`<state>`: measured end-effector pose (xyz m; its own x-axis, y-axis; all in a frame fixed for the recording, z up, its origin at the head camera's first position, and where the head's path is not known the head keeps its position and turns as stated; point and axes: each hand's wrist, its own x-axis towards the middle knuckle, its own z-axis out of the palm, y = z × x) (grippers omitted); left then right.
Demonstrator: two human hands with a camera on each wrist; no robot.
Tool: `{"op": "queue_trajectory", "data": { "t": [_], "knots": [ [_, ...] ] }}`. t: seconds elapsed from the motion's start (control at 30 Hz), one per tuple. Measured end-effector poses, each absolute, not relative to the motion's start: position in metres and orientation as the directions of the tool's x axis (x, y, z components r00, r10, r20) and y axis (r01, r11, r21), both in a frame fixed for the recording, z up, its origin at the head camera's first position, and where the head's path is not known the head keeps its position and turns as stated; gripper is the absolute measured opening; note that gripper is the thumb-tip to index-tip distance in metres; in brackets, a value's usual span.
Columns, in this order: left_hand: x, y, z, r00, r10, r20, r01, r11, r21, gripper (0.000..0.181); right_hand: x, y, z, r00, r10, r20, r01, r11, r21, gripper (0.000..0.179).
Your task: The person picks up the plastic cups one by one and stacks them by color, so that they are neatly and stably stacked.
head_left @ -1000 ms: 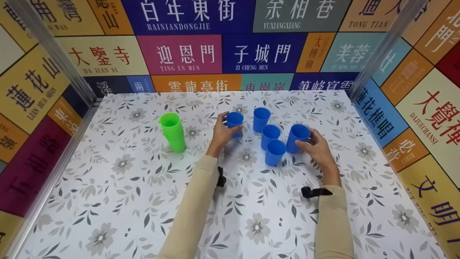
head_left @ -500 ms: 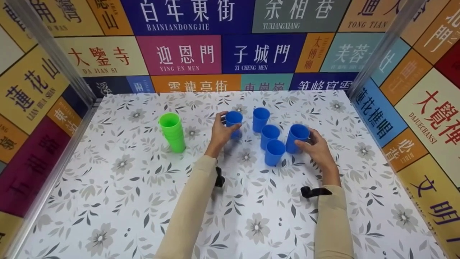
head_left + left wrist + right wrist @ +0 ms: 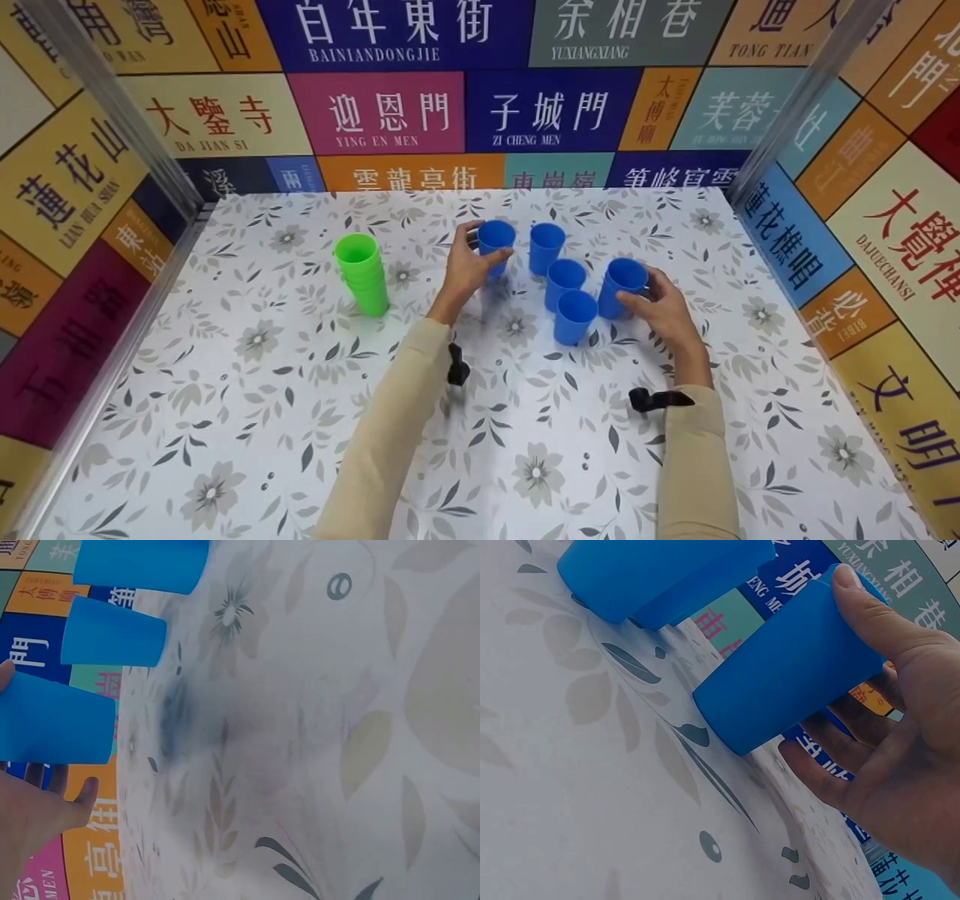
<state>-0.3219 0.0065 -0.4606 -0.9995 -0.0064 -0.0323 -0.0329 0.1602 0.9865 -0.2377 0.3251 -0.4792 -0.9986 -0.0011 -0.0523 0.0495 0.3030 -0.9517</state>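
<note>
Tabletop printed with grey flowers (image 3: 570,499) meets bright lettered wall panels (image 3: 375,112). Smooth, upright blue tumblers: the left hand (image 3: 466,268) curls round a far-side cup (image 3: 496,240), the right hand (image 3: 666,311) round the rightmost cup (image 3: 621,285). Three more blue cups (image 3: 564,289) stand between; a green cup stack (image 3: 364,277) stands left.
</note>
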Motion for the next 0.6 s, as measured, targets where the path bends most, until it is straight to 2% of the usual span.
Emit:
{"op": "queue_trajectory", "data": {
  "t": [0.17, 0.37, 0.6],
  "knots": [
    [-0.321, 0.011, -0.45, -1.0, 0.007, 0.015, 0.016, 0.134, 0.991, 0.075, -0.248, 0.333, -0.499, -0.999, 0.01, -0.034, 0.036, 0.309, -0.95, 0.084],
    [-0.314, 0.019, -0.436, -0.993, 0.066, 0.102, 0.107, 0.082, 0.991, 0.074, -0.249, 0.335, -0.499, -0.999, 0.02, -0.051, 0.054, 0.317, -0.947, 0.087],
    [-0.312, 0.034, -0.421, -0.99, 0.106, 0.094, 0.102, 0.071, 0.992, 0.074, -0.248, 0.335, -0.499, -0.999, 0.013, -0.044, 0.046, 0.322, -0.946, 0.083]
  ]
}}
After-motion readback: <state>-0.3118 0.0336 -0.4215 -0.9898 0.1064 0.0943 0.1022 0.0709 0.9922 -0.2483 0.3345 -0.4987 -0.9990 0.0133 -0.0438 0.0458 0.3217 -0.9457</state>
